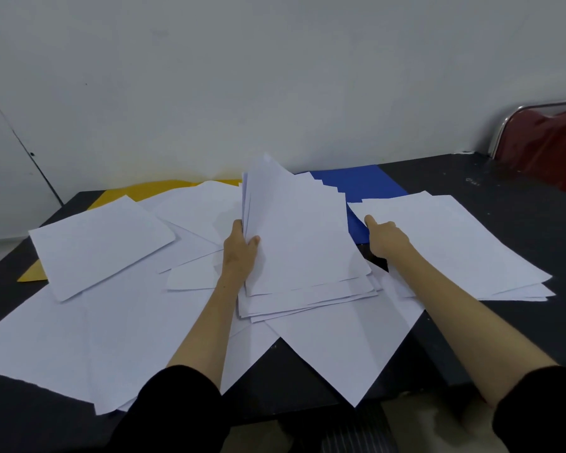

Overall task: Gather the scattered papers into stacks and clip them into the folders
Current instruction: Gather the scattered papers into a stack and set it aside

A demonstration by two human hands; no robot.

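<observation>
Left hand (241,248) at centre of the black table (490,197), thumb on top and fingers curled under the left edge of a gathered sheaf of white sheets (303,243); the sheaf is tipped up off the table, its far corners fanned out unevenly toward 12 o'clock, long axis running 6 to 12. Right hand (388,238) at about 2 o'clock from the left one, index finger stretched forward and pressing the near-left corner of a small pile of papers (451,243); other fingers loosely folded, nothing gripped. That pile lies just right of the sheaf, long axis slanting from 11 down to 4, so the right hand is plainly the nearer one and would, I judge, slide it leftward toward the sheaf. More loose sheets (102,243) spread from 9 round to 7 o'clock, overlapping each other, one hanging off the near table edge. Blue folder (356,184) flat at 1 o'clock, half buried under the sheaf and the right pile; yellow folder (164,188) at 11 o'clock, mostly covered by papers on top of it. Whether either folder holds anything inside cannot be told; no clip visible. Red chair (546,142) beyond the table at 2 o'clock. Gathering looks well short of done
</observation>
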